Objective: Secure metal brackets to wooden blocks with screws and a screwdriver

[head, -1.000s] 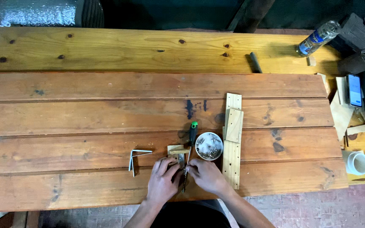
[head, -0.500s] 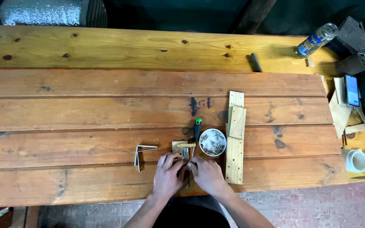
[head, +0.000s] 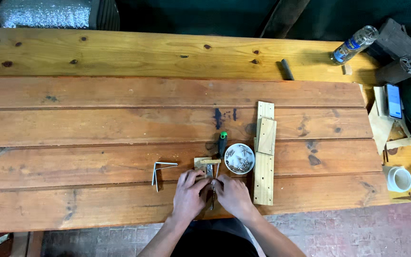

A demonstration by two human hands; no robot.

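Observation:
My left hand (head: 189,195) and my right hand (head: 232,194) meet near the front edge of a wooden table (head: 120,123). Their fingertips pinch a small metal piece (head: 210,180) between them, next to a small wooden block (head: 203,163). What exactly the piece is stays too small to tell. A screwdriver with a green and black handle (head: 221,144) lies just beyond the hands. To its right stands a round white dish of screws (head: 239,158). A metal angle bracket (head: 160,169) lies left of my left hand.
A long wooden strip with a shorter piece on top (head: 265,152) lies right of the dish. At the table's right end are a plastic bottle (head: 355,44), a phone (head: 394,101), a white cup (head: 399,178) and wood scraps. A dark rod (head: 287,69) lies at the back.
Both hands stay together at the same spot by the block, with only slight finger movement. The view has shifted a little.

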